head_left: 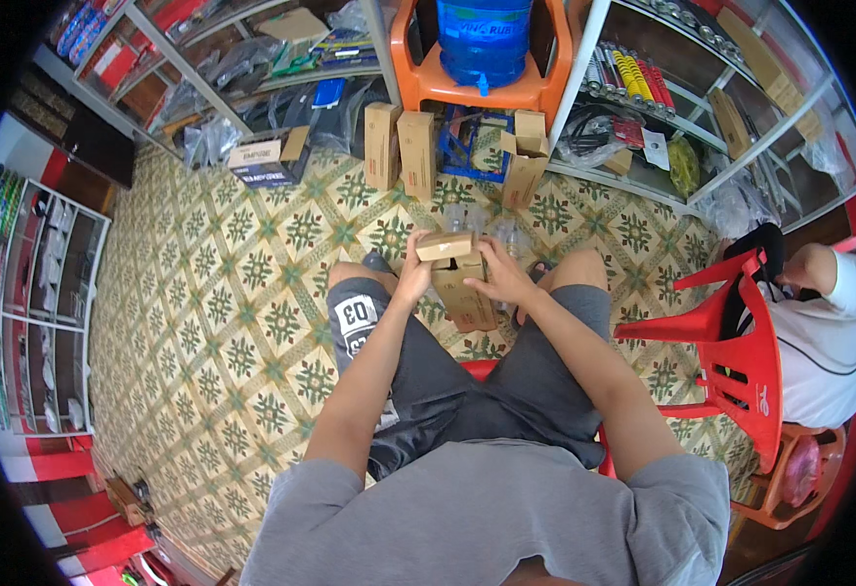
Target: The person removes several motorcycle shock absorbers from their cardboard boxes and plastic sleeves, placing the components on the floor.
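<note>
Between my knees is a tall brown cardboard box, tilted slightly, with a dark gap at its top. A small, flat cardboard carton lies over that top. My left hand grips the small carton's left end. My right hand is at the right side, its thumb against the tall box and its other fingers near the carton's right end; whether it grips either one I cannot tell. Clear plastic-wrapped parts lie on the floor just beyond my right hand. More clear wrapping lies beyond the carton.
Two upright cardboard boxes and an open one stand ahead, near a blue crate. An orange chair bears a blue water container. At right, a person in white sits by a red plastic chair. Shelves line the walls.
</note>
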The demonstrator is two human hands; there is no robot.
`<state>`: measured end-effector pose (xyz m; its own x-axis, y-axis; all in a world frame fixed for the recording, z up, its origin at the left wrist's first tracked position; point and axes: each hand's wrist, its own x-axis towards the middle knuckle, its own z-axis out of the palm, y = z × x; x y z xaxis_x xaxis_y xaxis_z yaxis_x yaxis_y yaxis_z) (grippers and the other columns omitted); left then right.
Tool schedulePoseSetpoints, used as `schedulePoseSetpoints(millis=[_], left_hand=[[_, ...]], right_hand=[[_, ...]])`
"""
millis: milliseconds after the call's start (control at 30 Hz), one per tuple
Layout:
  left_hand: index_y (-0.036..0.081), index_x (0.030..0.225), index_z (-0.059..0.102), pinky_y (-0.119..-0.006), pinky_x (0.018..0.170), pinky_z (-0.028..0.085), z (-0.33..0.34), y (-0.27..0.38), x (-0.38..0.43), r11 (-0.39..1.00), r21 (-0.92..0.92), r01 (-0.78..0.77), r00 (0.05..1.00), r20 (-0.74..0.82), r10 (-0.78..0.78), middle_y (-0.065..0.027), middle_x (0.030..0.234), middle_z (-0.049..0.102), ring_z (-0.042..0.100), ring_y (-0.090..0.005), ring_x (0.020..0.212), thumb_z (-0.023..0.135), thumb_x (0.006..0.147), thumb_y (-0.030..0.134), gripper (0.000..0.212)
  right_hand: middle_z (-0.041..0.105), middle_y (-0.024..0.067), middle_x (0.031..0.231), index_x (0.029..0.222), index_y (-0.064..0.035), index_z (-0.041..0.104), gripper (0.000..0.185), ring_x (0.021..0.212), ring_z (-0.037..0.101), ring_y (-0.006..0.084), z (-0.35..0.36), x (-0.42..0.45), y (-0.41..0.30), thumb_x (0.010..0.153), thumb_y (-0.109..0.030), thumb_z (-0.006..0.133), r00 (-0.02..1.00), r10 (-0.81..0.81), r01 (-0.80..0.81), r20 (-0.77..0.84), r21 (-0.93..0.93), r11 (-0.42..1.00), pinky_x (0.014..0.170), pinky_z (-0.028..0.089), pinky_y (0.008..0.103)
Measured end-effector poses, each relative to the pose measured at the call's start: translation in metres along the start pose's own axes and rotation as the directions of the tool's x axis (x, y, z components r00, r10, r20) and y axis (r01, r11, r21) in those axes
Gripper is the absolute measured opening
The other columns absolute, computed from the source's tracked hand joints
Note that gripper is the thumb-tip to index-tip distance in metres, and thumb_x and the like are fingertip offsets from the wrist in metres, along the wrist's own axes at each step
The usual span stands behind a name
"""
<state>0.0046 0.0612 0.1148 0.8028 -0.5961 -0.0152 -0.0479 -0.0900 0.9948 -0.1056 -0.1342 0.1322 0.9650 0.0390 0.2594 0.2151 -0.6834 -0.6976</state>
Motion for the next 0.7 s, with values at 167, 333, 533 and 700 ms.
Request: schedulePoseSetpoints(millis=[167, 333, 533, 700], left_hand=[[0.015, 0.141, 0.027, -0.041, 0.107, 0.031, -0.005, 0.011, -0.004, 0.996, 0.026, -0.084, 0.989, 0.121, 0.080, -0.0165, 0.136, 0.038, 0.037, -0.0301, 0.130, 0.056, 0.091, 0.026, 0.058], [0.014, 0.141, 0.030, -0.043, 0.108, 0.033, -0.001, 0.025, -0.001, 0.970, 0.231, -0.071, 0.995, 0.085, 0.053, -0.0216, 0.140, 0.037, 0.037, -0.0366, 0.132, 0.057, 0.091, 0.039, 0.062], [0.015, 0.136, 0.037, -0.044, 0.105, 0.034, 0.004, 0.015, 0.011, 0.978, 0.209, -0.016, 1.000, 0.028, 0.010, -0.0208, 0.133, 0.047, 0.042, -0.0362, 0.129, 0.056, 0.093, 0.037, 0.052], [0.016, 0.134, 0.038, -0.041, 0.100, 0.039, 0.002, 0.007, 0.013, 0.994, 0.102, 0.032, 0.997, 0.066, -0.039, -0.0186, 0.131, 0.050, 0.048, -0.0321, 0.122, 0.055, 0.094, 0.035, 0.048]], right_hand=[[0.042, 0.0227, 0.126, 0.132, -0.0022, 0.036, 0.072, 0.118, 0.046, 0.0411, 0.008, 0.005, 0.014, 0.079, -0.033, 0.074, 0.991, 0.135, -0.135, -0.004, 0.081, 0.988, 0.097, 0.041, 0.0451], [0.043, 0.0227, 0.130, 0.138, 0.0005, 0.028, 0.081, 0.120, 0.047, 0.0385, 0.008, 0.006, 0.014, 0.079, -0.030, 0.075, 0.990, 0.144, -0.142, -0.012, 0.096, 0.985, 0.101, 0.039, 0.0438], [0.043, 0.0231, 0.135, 0.145, -0.0036, 0.017, 0.093, 0.125, 0.045, 0.0369, 0.008, 0.007, 0.012, 0.078, -0.027, 0.077, 0.952, 0.303, -0.273, -0.035, 0.346, 0.898, 0.105, 0.037, 0.0437], [0.041, 0.0229, 0.137, 0.146, -0.0079, 0.019, 0.092, 0.128, 0.042, 0.0374, 0.005, 0.007, 0.013, 0.077, -0.027, 0.076, 0.964, 0.264, -0.245, -0.036, 0.267, 0.932, 0.106, 0.035, 0.0445]])
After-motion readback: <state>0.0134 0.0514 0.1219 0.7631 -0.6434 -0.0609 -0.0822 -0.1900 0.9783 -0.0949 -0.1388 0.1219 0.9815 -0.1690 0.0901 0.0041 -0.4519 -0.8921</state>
